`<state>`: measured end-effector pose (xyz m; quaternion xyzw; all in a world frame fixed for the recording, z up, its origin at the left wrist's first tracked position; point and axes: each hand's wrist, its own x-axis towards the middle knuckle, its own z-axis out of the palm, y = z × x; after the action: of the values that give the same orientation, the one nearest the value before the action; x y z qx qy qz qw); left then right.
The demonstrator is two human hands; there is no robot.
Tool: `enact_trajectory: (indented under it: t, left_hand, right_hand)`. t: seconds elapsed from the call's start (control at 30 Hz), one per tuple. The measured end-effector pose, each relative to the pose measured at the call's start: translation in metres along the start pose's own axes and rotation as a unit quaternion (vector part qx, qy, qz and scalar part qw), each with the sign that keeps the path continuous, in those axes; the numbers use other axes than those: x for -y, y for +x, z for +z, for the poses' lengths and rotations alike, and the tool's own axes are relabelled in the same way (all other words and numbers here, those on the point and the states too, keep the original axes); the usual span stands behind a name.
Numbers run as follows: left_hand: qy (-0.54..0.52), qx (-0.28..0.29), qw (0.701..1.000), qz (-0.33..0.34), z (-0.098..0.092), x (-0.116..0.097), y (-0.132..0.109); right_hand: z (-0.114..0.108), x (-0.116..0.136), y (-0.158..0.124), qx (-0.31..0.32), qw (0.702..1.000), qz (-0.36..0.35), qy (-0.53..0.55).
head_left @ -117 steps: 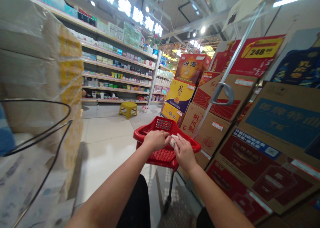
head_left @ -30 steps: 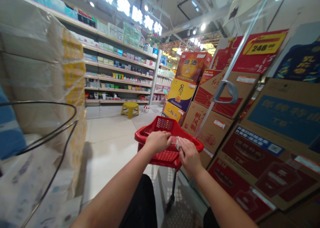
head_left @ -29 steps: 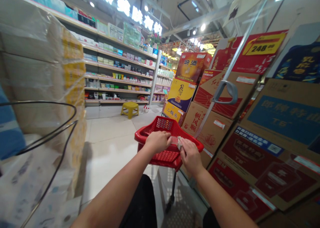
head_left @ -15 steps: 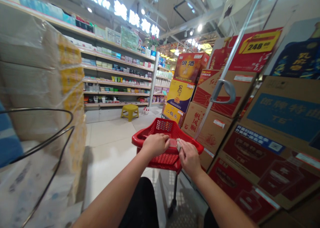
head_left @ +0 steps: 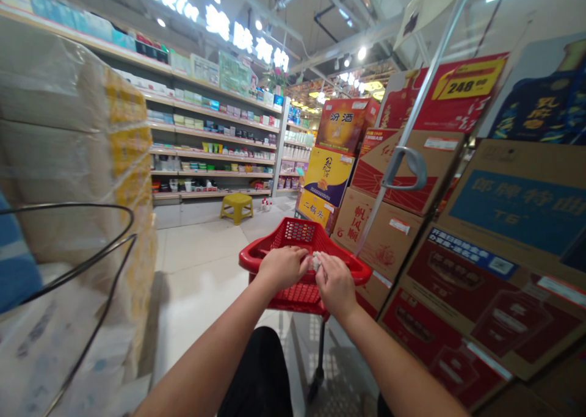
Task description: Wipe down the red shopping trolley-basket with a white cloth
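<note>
Place: a supermarket aisle, indoors, under ceiling spotlights and exposed pipes.
Shelving: long white shelves (head_left: 215, 142) lined with small packaged toiletries and cosmetics.
Stock: stacked cardboard cartons of Chinese liquor, one printed 汾酒 (head_left: 347, 126), with bottle pictures on others.
Price: a yellow tag reading 248 (head_left: 469, 86) on a red carton.
Bulk goods: shrink-wrapped bales with yellow labels (head_left: 59, 124), piled along the aisle's left side.
Signage: glowing Chinese shop lettering (head_left: 233, 38) above the shelves.
Floor: pale glossy tiles (head_left: 201, 252).
Shopping gear: a red plastic basket (head_left: 297, 237) on a wheeled stand.
</note>
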<state>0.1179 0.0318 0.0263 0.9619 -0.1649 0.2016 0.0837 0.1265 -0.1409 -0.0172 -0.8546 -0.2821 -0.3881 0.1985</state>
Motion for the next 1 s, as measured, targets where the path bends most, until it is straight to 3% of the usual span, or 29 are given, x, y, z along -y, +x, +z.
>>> enact_trajectory:
  t: [0.6,0.87,1.0]
  left_hand:
    - [0.012,-0.017,1.0,0.013,0.0,-0.004,-0.001]
    - [-0.009,-0.01,1.0,-0.002,0.004,-0.008,0.004]
    - [-0.01,-0.006,1.0,-0.004,0.003,-0.009,0.004]
  right_hand:
    - [-0.012,-0.016,-0.007,0.036,0.999,-0.034,-0.003]
    - [0.001,0.009,0.0,0.031,0.999,-0.01,-0.039]
    - [-0.006,0.0,-0.002,0.054,0.998,-0.032,-0.029]
